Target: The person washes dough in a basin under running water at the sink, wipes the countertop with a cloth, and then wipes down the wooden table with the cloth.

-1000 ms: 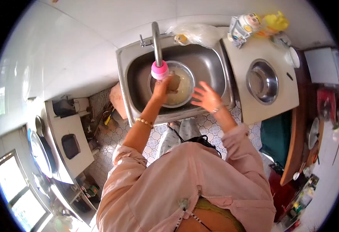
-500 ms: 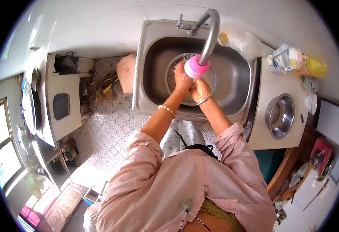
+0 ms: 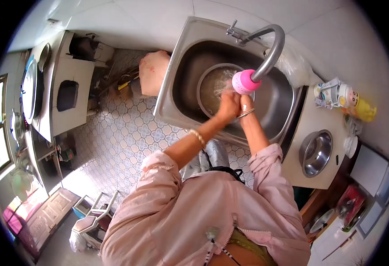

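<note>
My two hands are close together over a metal bowl [image 3: 199, 91] standing in the steel sink [image 3: 183, 66]. Closed at the bowl's near side is my left hand [image 3: 229, 106], a beaded bracelet on its wrist; whatever its fingers hold, if anything, is hidden. My right hand [image 3: 246, 103], with a metal bangle, presses against it, fingers curled in and partly covered by the pink tap nozzle [image 3: 246, 82]. Above them arches the grey faucet [image 3: 276, 48]. Water and pale strands or splashes [image 3: 224, 86], too blurred to tell apart, show in the bowl.
Right of the sink, the counter [image 3: 292, 168] carries an empty steel bowl [image 3: 316, 153] and a yellow-capped bottle [image 3: 364, 110]. A clear plastic bag [image 3: 294, 66] lies behind the sink. A pinkish sack [image 3: 153, 73] stands at its left, on the patterned floor [image 3: 128, 122].
My view has turned, so the sink appears tilted and farther right. Both hands have drawn toward the near side of the bowl and closer together, uncovering more of its inside.
</note>
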The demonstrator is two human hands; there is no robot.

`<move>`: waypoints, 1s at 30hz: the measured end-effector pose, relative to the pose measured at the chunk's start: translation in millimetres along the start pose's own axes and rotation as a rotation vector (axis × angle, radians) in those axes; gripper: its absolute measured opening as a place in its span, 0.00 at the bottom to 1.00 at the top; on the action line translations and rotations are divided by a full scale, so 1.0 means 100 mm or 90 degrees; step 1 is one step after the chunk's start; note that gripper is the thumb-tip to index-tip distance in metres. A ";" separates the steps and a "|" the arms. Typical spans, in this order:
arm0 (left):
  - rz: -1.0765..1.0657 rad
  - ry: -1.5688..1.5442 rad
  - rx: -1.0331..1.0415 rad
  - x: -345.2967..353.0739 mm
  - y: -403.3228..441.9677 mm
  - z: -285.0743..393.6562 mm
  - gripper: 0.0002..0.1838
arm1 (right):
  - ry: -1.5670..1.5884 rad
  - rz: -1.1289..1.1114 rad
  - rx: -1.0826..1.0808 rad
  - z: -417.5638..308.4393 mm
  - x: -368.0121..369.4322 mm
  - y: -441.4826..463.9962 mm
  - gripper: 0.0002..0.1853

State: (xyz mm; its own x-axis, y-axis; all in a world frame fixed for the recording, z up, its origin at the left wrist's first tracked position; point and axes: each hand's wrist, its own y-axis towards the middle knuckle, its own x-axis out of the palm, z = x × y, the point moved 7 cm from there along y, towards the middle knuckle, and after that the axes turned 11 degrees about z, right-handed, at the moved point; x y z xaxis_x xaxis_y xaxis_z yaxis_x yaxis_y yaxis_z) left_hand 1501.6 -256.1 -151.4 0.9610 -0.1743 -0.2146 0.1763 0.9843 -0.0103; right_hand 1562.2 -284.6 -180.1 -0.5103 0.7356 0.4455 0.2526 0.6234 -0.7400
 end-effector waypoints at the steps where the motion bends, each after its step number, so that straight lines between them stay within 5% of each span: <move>1: 0.029 -0.011 0.111 0.06 -0.18 0.11 0.13 | -0.006 -0.004 0.002 0.02 -0.01 0.02 0.14; 3: 0.088 0.223 0.241 -0.02 -0.29 0.56 0.13 | 0.011 0.035 0.006 0.07 -0.06 0.07 0.14; 6: 0.075 0.067 -0.102 -0.12 0.29 -0.20 0.17 | 0.007 0.040 -0.083 0.08 0.12 -0.16 0.15; 7: 0.166 0.064 -0.086 -0.30 0.45 -0.24 0.16 | -0.026 -0.036 -0.090 0.02 0.31 -0.41 0.14; 9: 0.081 0.106 -0.009 -0.27 0.49 -0.21 0.16 | 0.018 0.035 -0.070 0.06 0.17 -0.31 0.14; 11: -0.068 -0.015 -0.099 -0.09 0.16 0.08 0.20 | 0.038 0.079 -0.038 -0.02 0.14 -0.16 0.12; 12: -0.019 0.027 -0.021 -0.07 0.03 0.18 0.19 | -0.096 0.106 -0.042 -0.10 0.01 -0.10 0.13; 13: 0.037 0.077 0.054 -0.05 -0.11 0.28 0.17 | -0.089 0.003 -0.028 -0.08 -0.16 0.04 0.14; 15: 0.162 0.260 0.238 -0.13 -0.26 0.67 0.15 | -0.065 0.029 -0.034 -0.05 -0.07 0.02 0.14; 17: 0.068 0.031 -0.038 -0.04 0.11 0.02 0.14 | -0.011 0.087 -0.057 -0.02 0.05 0.00 0.13; 21: 0.153 -0.078 -0.043 -0.08 0.53 -0.54 0.10 | -0.014 -0.016 -0.040 0.13 0.16 -0.15 0.13; 24: 0.064 0.073 0.071 -0.08 0.19 0.09 0.15 | -0.012 0.053 -0.060 -0.07 0.19 -0.05 0.15; 25: 0.029 -0.042 0.033 -0.05 -0.01 0.26 0.16 | -0.073 -0.044 -0.072 -0.09 0.06 0.03 0.15; 27: 0.074 0.217 0.118 -0.05 -0.21 0.49 0.17 | -0.048 -0.032 -0.056 -0.04 0.09 0.05 0.15; 29: 0.067 0.246 0.091 -0.04 -0.05 0.21 0.17 | 0.008 0.004 -0.028 0.04 0.08 0.05 0.15; 30: 0.091 0.106 -0.042 -0.09 0.16 -0.11 0.18 | 0.038 0.022 -0.015 0.09 0.08 0.04 0.14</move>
State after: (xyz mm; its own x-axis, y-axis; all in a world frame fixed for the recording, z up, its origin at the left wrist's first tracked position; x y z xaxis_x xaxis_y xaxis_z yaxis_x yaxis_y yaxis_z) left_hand 1493.3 -238.4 -160.1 0.9259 -0.0313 -0.3765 0.0215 0.9993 -0.0303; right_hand 1551.4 -278.6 -183.9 -0.4516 0.7708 0.4493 0.2893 0.6029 -0.7436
